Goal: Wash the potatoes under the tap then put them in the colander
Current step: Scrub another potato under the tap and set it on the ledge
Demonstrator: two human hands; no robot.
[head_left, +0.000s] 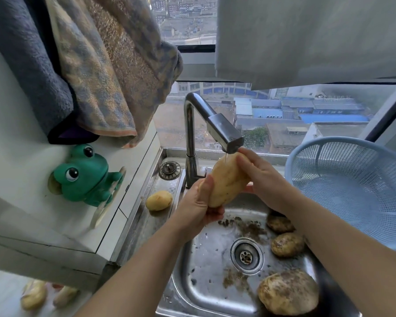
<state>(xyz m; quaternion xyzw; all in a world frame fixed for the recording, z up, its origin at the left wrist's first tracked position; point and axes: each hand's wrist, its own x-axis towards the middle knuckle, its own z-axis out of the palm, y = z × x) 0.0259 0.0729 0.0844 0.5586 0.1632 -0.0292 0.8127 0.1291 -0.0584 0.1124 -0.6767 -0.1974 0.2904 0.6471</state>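
A long pale potato (228, 179) is held under the thin stream from the steel tap (224, 131). My left hand (200, 204) grips its lower end and my right hand (261, 175) wraps its upper side. Three soil-covered potatoes lie in the steel sink (206, 259): a large one (288, 292) at the front right and two smaller ones (287, 244) (280, 223) behind it. A clean potato (159, 200) rests on the sink's left ledge. The blue mesh colander (352, 188) stands empty to the right of the sink.
Dirt is scattered around the drain (247, 256). A green frog holder (87, 177) sits on the white counter at left, with towels (96, 72) hanging above it. A sink plug (169, 170) lies beside the tap base. A window is behind the sink.
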